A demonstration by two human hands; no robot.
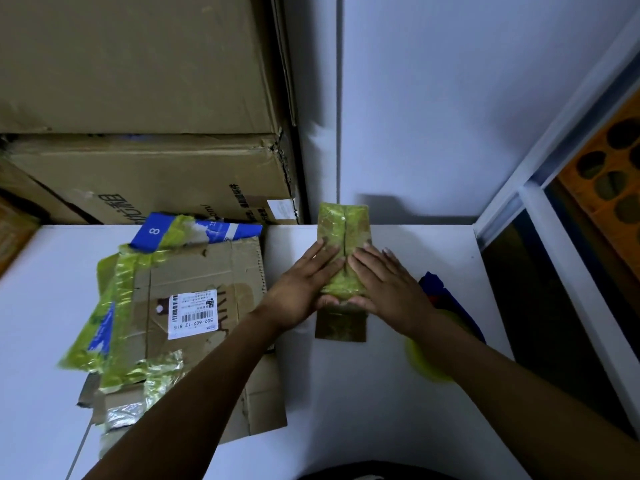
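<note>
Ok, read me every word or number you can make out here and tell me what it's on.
"502-602-12 815": white shipping label on the flattened carton, upside down.
"8": blue tape at its far edge.
Print on the stacked box and its small sticker: too blurred to read.
Green-taped parcel: no text visible.

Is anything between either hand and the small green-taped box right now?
Nothing visible: the left hand and right hand both lie flat on the green-taped box. The flattened cardboard lies off to its left.
</note>
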